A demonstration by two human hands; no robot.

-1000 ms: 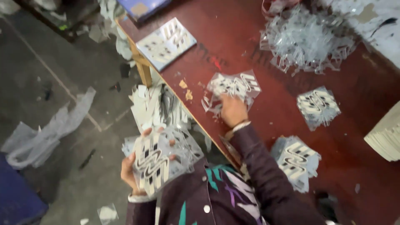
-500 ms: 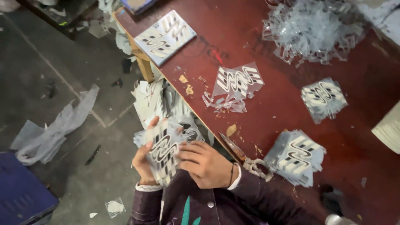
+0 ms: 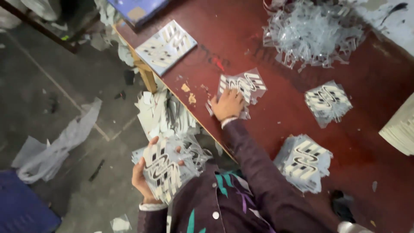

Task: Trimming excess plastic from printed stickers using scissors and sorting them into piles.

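While the right hand [image 3: 227, 105] lies flat with fingers spread on a small stack of clear sheets [image 3: 242, 86] printed with wavy white and black shapes, the left hand [image 3: 144, 174] holds a bundle [image 3: 166, 166] of the same sheets off the table edge, close to the body. The left fingers curl round the bundle's near side, thumb on top, so the bundle stands tilted toward the camera. The stack under the right hand rests on the red-brown table [image 3: 267, 47], just in from its edge, with the palm covering its near corner.

Right of the right arm sits a thicker pile [image 3: 304, 162] of such sheets on the table, and farther right a smaller pile [image 3: 327, 101]. Beyond the right hand, well apart, lies a heap of clear plastic scraps [image 3: 312, 32]. To the left of that hand and farther away, a square card [image 3: 166, 46] with the same shapes lies near the table corner. Between the two hands, below the table edge, more sheets [image 3: 161, 114] are heaped loosely. Left of the left hand, crumpled plastic [image 3: 56, 149] lies on the grey floor [image 3: 51, 86].
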